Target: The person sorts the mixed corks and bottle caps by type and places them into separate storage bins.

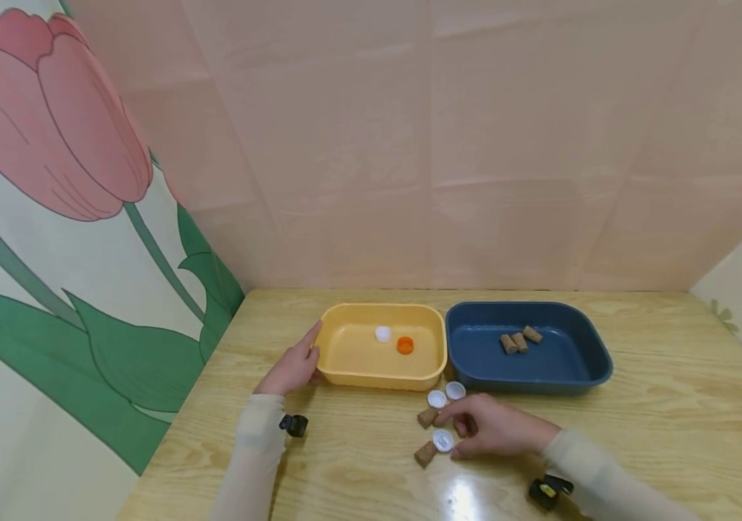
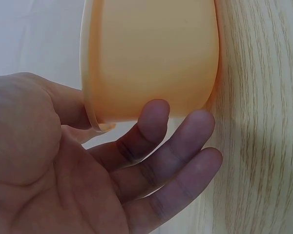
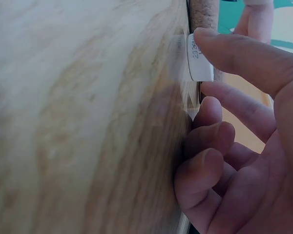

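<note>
In the head view my left hand grips the left rim of a yellow bin; in the left wrist view its fingertips lie along the bin's outer wall. A white cap and an orange cap lie inside. My right hand is low over the table, thumb and index finger apart on either side of a white bottle cap. Seen from the right wrist, the cap stands near the thumb tip. Two corks lie beside it.
Against the yellow bin's right side stands a dark blue bin with three corks in it. Two more white caps lie in front of the bins. A pinkish sheet covers the wall behind the wooden table.
</note>
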`<state>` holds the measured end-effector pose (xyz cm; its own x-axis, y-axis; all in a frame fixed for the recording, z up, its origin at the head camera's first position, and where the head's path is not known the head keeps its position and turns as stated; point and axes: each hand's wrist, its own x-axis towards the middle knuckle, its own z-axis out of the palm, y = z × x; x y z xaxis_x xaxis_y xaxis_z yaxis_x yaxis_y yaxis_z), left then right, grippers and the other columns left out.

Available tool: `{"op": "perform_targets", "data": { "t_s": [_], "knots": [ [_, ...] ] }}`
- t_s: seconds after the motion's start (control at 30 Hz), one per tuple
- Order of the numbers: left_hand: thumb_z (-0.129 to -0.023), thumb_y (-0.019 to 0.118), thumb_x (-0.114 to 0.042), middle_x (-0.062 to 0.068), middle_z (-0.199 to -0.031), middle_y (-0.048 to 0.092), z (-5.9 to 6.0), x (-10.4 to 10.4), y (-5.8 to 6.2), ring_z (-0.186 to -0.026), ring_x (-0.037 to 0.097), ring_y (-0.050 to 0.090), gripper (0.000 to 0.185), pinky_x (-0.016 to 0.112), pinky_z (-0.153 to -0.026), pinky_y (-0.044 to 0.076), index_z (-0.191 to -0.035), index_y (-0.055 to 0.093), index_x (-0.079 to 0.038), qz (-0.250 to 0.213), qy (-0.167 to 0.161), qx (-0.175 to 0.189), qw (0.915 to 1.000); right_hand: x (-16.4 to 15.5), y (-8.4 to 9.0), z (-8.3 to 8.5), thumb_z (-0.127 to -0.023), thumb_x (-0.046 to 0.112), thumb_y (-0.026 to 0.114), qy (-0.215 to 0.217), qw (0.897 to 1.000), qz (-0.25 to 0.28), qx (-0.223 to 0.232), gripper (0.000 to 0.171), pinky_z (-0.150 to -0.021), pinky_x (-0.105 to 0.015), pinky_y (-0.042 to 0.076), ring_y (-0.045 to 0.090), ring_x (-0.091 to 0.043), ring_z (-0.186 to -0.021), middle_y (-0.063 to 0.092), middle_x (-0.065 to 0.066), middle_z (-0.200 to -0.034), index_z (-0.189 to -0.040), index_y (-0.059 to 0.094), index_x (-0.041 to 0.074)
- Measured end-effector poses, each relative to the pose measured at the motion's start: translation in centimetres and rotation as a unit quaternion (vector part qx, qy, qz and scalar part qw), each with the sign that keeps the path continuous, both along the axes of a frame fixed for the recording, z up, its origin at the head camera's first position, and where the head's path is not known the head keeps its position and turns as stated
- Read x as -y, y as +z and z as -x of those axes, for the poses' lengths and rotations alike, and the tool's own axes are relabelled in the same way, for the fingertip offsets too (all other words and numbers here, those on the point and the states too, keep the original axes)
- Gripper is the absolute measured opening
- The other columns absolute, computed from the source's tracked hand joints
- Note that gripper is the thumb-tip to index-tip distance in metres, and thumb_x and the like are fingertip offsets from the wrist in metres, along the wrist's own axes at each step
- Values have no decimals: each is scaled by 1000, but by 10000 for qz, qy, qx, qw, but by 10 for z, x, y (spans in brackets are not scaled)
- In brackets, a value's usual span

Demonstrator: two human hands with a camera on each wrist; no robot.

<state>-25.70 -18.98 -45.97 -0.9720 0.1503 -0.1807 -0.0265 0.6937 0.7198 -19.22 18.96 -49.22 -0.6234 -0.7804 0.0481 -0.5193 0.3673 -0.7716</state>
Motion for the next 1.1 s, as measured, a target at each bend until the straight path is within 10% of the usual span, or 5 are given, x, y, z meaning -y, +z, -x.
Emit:
{"op": "perform_targets", "data": {
  "t_s": [1.1],
  "knots": [
    [-109, 36, -22, 12, -103, 63, 2, 2, -5, -75, 21, 63, 56, 32, -69, 51, -162, 20, -25, -73, 29, -48, 10000, 11, 8, 1, -84, 21, 80, 43, 9999, -40, -148, 22, -58, -19, 46, 51, 2, -66, 59, 12, -74, -105, 74, 23]
  ]
}}
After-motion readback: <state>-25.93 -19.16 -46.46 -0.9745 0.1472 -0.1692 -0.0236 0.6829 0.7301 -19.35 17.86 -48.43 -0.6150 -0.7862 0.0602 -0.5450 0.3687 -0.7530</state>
